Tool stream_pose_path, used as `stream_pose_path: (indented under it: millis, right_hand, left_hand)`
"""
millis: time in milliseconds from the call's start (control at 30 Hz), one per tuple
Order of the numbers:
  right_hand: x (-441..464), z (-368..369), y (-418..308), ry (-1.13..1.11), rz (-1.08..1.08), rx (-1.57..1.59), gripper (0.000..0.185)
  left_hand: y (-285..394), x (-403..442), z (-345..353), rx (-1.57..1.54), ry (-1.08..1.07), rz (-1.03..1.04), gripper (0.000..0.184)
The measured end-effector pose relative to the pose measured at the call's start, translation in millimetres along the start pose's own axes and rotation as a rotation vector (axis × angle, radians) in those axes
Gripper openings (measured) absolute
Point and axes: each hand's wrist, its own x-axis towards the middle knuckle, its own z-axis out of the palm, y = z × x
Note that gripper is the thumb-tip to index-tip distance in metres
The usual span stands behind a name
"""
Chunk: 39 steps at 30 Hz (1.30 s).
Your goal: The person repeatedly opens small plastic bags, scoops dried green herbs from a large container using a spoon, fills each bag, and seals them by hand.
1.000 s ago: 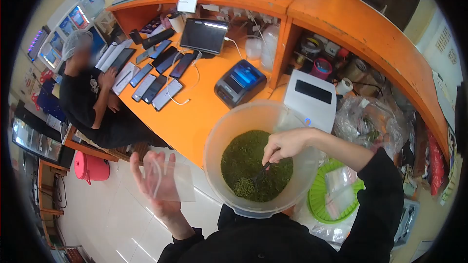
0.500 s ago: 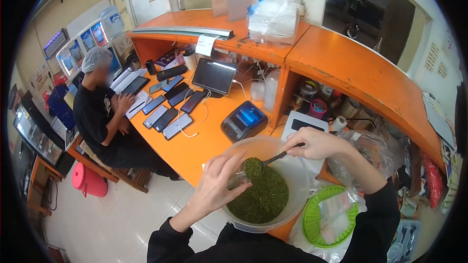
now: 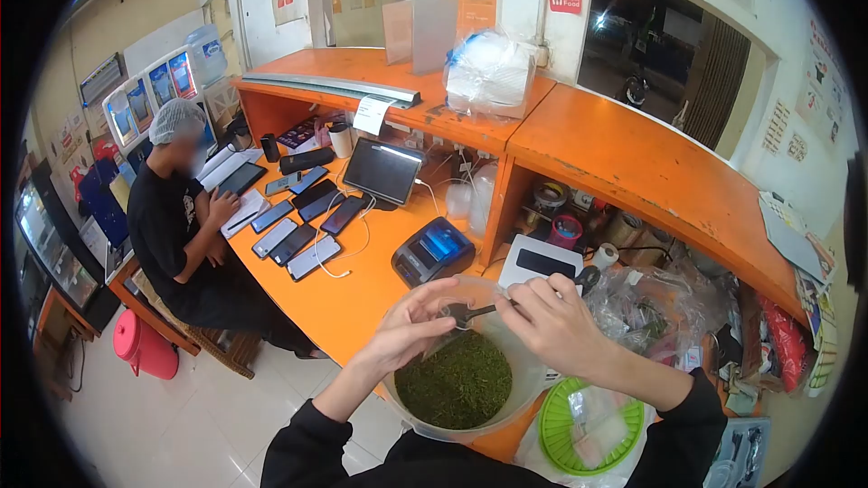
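A translucent plastic tub point(image 3: 522, 389) stands in front of me, with finely chopped dark-green herbs point(image 3: 452, 380) in it. My right hand point(image 3: 553, 318) grips the handle of a black spoon point(image 3: 479, 312) above the tub. The spoon's bowl is tipped and reaches the fingers of my left hand point(image 3: 407, 321). Those fingers are closed around a small clear piece of plastic, which looks like a little bag; they hide much of it. How much the spoon carries is hard to see.
Right of the tub lies a green ribbed lid point(image 3: 549, 438) with clear packets point(image 3: 597, 425) on it. A label printer point(image 3: 432, 251), a white scale point(image 3: 542, 262), a tablet point(image 3: 383, 170) and several phones point(image 3: 312, 255) lie beyond. A person in a hairnet point(image 3: 172, 208) sits at the left.
The spoon, heaped with green herbs before, has tipped over at my left hand. My right hand has turned and come closer to the left. The view has shifted slightly.
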Motion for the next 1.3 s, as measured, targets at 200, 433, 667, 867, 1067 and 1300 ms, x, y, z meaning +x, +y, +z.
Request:
stream_pose_path:
  millis: [200,433,667,867,1067,1300]
  right_hand:
    - [1.9,-7.0,0.9,-0.002,0.025,0.022,0.023]
    - [3.3,-7.6,5.3,-0.099,0.125,0.158,0.035]
    - [6.8,-31.6,23.2,-0.058,0.111,0.053,0.028]
    - [-6.3,11.2,17.8,-0.369,0.046,0.068,0.023]
    - [11.3,55.5,-16.1,0.086,0.509,1.096,0.018]
    - [3.6,51.8,-20.3,0.163,0.535,1.079,0.011]
  left_hand:
    - [-0.7,-10.3,-2.0,-0.163,-0.072,-0.054,0.067]
    - [-10.3,-26.5,6.2,0.698,-0.009,0.037,0.065]
    - [14.8,-40.9,-1.0,0.721,-0.029,-0.1,0.046]
    - [13.8,-40.7,-4.2,0.548,0.006,-0.072,0.035]
    - [6.2,-29.0,14.5,0.5,0.024,-0.019,0.028]
    - [-13.7,-27.6,-6.8,0.638,0.061,-0.044,0.021]
